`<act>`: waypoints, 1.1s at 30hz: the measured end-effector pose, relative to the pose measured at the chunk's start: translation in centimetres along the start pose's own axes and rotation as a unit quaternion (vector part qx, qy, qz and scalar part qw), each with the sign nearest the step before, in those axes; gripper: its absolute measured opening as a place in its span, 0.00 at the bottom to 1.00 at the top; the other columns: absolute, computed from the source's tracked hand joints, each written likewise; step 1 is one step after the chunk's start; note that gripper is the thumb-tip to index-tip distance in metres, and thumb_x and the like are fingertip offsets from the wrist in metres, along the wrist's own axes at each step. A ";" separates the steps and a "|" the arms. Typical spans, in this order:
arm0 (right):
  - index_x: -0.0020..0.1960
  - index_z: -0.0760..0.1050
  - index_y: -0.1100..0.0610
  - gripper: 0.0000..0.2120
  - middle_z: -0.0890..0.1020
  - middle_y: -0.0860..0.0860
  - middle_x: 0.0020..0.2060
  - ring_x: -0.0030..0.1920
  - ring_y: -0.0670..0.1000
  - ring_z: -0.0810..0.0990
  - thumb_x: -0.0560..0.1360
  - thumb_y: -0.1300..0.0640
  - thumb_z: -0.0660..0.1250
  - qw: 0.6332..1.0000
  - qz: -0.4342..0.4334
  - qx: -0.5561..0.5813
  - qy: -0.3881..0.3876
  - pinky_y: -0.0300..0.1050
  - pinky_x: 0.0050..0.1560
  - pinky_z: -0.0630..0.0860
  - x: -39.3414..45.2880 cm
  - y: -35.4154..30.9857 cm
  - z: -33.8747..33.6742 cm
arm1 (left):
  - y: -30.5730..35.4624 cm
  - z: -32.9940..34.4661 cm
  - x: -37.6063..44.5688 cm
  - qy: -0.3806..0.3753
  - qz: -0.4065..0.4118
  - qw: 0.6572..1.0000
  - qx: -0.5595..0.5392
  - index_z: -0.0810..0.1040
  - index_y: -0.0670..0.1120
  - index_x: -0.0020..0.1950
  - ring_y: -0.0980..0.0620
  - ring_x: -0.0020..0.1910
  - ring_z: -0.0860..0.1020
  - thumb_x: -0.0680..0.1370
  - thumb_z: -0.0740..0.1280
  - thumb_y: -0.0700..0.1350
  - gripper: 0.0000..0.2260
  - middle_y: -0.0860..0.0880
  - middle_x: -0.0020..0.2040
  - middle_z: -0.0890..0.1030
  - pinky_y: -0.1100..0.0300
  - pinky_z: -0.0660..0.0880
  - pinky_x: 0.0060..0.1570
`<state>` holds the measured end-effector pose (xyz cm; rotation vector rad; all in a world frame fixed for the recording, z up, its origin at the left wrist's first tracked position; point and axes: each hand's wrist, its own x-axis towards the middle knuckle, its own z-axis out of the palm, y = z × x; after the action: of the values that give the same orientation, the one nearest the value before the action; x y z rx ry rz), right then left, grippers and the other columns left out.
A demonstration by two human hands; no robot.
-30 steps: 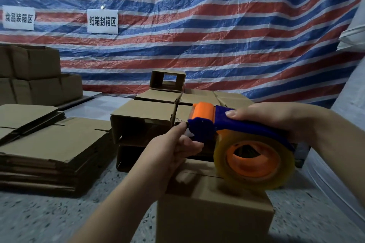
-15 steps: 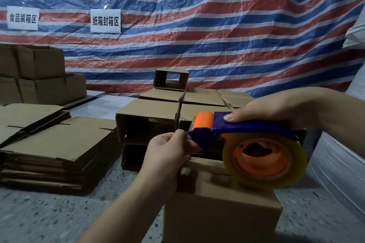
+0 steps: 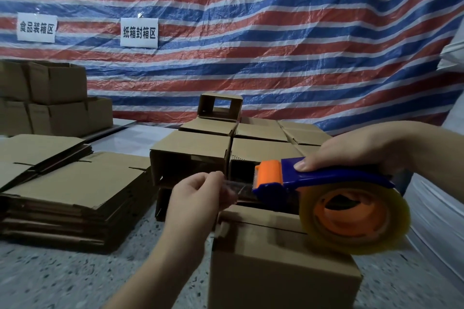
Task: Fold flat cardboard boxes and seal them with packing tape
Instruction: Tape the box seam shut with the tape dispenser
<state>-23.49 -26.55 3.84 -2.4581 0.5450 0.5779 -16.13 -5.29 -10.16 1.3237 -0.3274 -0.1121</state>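
Taping hasn't really started on this box [image 3: 281, 263] yet, as far as I can tell: it stands folded up on the floor [image 3: 62, 281] right in front, top flaps closed, seam looks bare. The right hand [image 3: 356, 148] is wrapped round the handle of the tape gun [image 3: 326, 190], which hangs just over the box's top, roll nearly touching it. The left hand [image 3: 198, 195] pinches the loose end of clear tape [image 3: 238, 187] between thumb and fingers, with a short stretch pulled out from the orange cutter. So my guess is the step in hand is getting a tail free to stick down on the near edge, then run it along the seam. Done so far: a cluster of folded boxes [image 3: 193, 148] sits behind, some lying on their sides with open ends facing me, and I can't tell which are taped. More stacked boxes [image 3: 50, 98] are over at the far left. Left to do: a fat stack of flats [image 3: 72, 190] on the left, so plenty of work. Floor is speckled grey concrete or terrazzo, a bit gritty looking. The back wall is a red, white and blue striped tarp [image 3: 251, 32] with 2 white signs [image 3: 139, 32] in Chinese pinned on. Lighting's dim.
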 end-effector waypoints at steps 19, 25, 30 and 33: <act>0.54 0.80 0.55 0.33 0.87 0.52 0.37 0.33 0.49 0.85 0.59 0.32 0.73 0.988 0.047 -0.146 -0.006 0.40 0.31 0.79 1.7 -4.9 1.4 | -4.4 -4.2 0.7 -0.007 -0.056 0.991 0.121 0.78 0.37 0.38 0.57 0.25 0.69 0.75 0.71 0.51 0.17 0.43 0.31 0.76 0.63 0.67 0.28; 0.56 0.81 0.55 0.28 0.87 0.53 0.41 0.36 0.50 0.85 0.69 0.33 0.71 0.987 0.052 -0.153 -0.004 0.41 0.34 0.81 1.9 -5.2 1.7 | -5.4 -4.1 0.3 -0.033 -0.120 0.989 0.084 0.75 0.43 0.36 0.58 0.23 0.67 0.75 0.71 0.52 0.15 0.53 0.25 0.71 0.63 0.67 0.28; 0.53 0.81 0.55 0.26 0.86 0.52 0.39 0.35 0.50 0.84 0.70 0.34 0.72 0.987 0.049 -0.151 0.000 0.41 0.34 0.80 2.0 -5.4 1.8 | -5.3 -3.9 -0.4 -0.091 -0.195 0.976 0.013 0.78 0.34 0.49 0.47 0.36 0.68 0.72 0.71 0.56 0.24 0.43 0.37 0.72 0.59 0.65 0.34; 0.53 0.81 0.55 0.24 0.86 0.52 0.38 0.34 0.49 0.84 0.71 0.35 0.71 0.987 0.047 -0.151 -0.001 0.40 0.34 0.80 2.2 -5.5 1.9 | -5.3 -3.9 -1.0 -0.124 -0.185 0.975 -0.007 0.77 0.35 0.57 0.43 0.48 0.66 0.66 0.70 0.61 0.33 0.41 0.50 0.71 0.54 0.64 0.41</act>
<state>-19.55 -21.77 3.56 -2.7251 0.6127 0.7492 -15.33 -2.71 -16.22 1.3476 -0.2861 -0.5951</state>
